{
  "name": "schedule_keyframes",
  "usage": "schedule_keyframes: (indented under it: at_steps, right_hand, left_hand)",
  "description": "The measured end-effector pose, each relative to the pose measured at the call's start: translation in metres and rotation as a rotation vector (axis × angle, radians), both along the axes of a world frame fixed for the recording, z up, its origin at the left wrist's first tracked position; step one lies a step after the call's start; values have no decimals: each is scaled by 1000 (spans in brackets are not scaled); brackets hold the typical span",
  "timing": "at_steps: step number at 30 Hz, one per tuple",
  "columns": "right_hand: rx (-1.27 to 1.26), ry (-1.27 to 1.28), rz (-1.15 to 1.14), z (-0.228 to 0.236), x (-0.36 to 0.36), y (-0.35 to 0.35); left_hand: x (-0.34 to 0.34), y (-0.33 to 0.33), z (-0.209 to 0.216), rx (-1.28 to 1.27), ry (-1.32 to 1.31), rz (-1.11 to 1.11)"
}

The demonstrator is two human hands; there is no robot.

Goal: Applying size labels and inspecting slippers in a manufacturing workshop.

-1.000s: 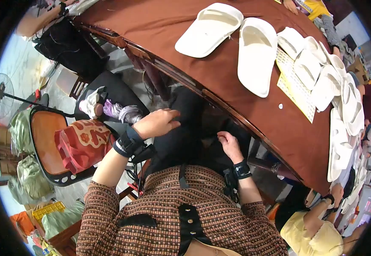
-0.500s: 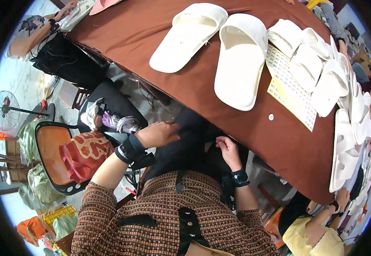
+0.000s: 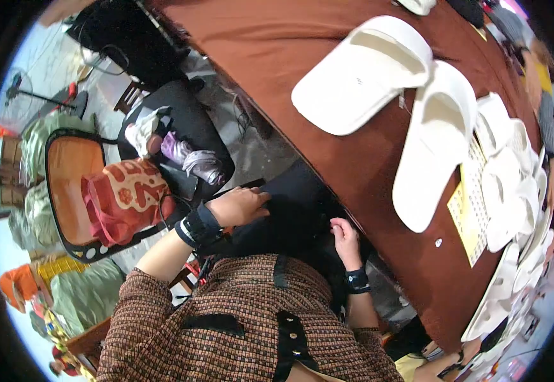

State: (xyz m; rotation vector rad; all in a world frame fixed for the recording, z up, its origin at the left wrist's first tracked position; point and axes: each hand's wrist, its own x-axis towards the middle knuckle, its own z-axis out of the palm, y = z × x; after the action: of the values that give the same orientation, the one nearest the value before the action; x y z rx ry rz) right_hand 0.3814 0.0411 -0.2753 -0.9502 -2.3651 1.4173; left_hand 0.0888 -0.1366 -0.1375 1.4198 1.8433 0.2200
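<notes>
Above my dark-trousered lap, my left hand (image 3: 242, 205) hangs with loosely bent fingers, a little apart. No object shows in it; a dark flat thing, unclear in kind, lies just beyond it. My right hand (image 3: 345, 240) is beside the table edge, its fingers half curled and apart, and I see nothing in it. Both wrists wear black bands. Nearest on the brown-covered table (image 3: 347, 172) rest two white slide sandals, the left slipper (image 3: 347, 83) and the right slipper (image 3: 433, 153). A thin tag hangs between them. Neither hand touches the slippers.
More white slippers (image 3: 509, 181) crowd the table's right side, beside a yellow-and-white sticker sheet (image 3: 469, 210) and a small round sticker (image 3: 438, 242). On my left stands an orange-backed chair (image 3: 67, 184) with a red bag (image 3: 127, 197). Folding umbrellas (image 3: 188, 156) lie on a black seat.
My view has shifted, so the table and slippers appear farther right. Both hands stay over my lap near the table edge. The person at the far left has mostly left the picture.
</notes>
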Motion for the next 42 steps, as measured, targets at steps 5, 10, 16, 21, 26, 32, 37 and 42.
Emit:
schedule_keyframes:
  at_steps: [5,10,16,21,26,32,37,42]
  right_hand:
    - [-108,-42,-26,14,-1,4]
    - [-36,-115,37,17,-3,6]
    - [-57,-242,95,20,-14,9]
    - [71,-315,162,23,-20,12]
    - [153,-415,218,17,-14,13]
    - [180,-451,247,13,-9,16]
    - [193,-528,263,15,-8,14]
    - [180,-505,250,12,-3,15]
  left_hand:
    - [9,-6,2,35,21,-1]
    - [41,-12,2,112,183,-61]
    - [68,-13,-28,243,595,-43]
    - [60,-1,-30,216,596,38]
    - [58,10,-34,186,584,17]
    - [54,19,-40,144,620,-6]
    - [55,24,-43,188,638,-13]
    - [61,31,-54,180,622,9]
